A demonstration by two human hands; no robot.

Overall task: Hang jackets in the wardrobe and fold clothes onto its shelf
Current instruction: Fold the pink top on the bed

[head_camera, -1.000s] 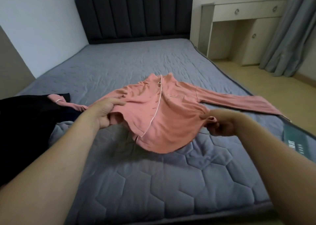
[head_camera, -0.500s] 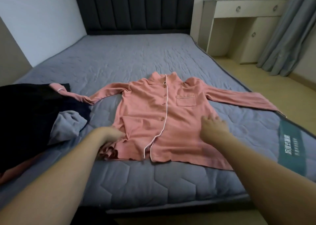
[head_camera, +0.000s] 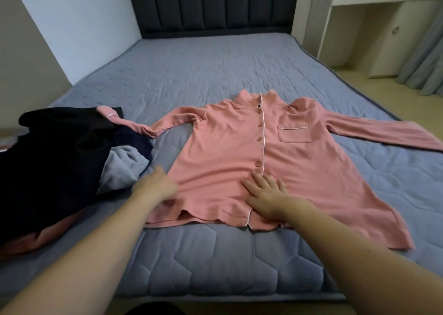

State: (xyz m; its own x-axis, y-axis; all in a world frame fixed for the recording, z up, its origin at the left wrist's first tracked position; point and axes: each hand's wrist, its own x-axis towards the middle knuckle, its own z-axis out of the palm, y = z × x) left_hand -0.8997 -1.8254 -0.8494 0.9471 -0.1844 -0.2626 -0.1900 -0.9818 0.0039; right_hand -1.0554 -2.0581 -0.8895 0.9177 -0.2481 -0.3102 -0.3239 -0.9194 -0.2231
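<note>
- The bed (head_camera: 215, 80) takes up most of the view, covered by a grey-blue quilted mattress pad, with a dark padded headboard (head_camera: 211, 3) at the far end.
- A cream cabinet (head_camera: 374, 27) with round pulls is seen off the bed's far right corner, and a bit of grey curtain (head_camera: 424, 58) is caught at the right edge.
- The pink pajama shirt (head_camera: 239, 159) is laid flat, front up, in the middle of the bed, collar toward the headboard and hem toward the near edge. It's buttoned, with white piping down the placket and a chest pocket. One sleeve is stretched out to the right edge of the frame; the other is draped left, its cuff resting on the clothes pile.
- A heap of clothes (head_camera: 55, 161) is piled on the bed just left of the shirt: mostly black stuff, a light grey piece, and something pink tucked underneath at the near side.
- The right hand (head_camera: 266, 195) is pressed flat on the lower front of the shirt, just over the placket, fingers (head_camera: 257, 179) straight and spread apart.
- The left hand (head_camera: 155, 187) is set at the shirt's lower left edge, next to the grey piece. It's blurred, so whether the fingers are pinching fabric or just lying flat can't be told.
</note>
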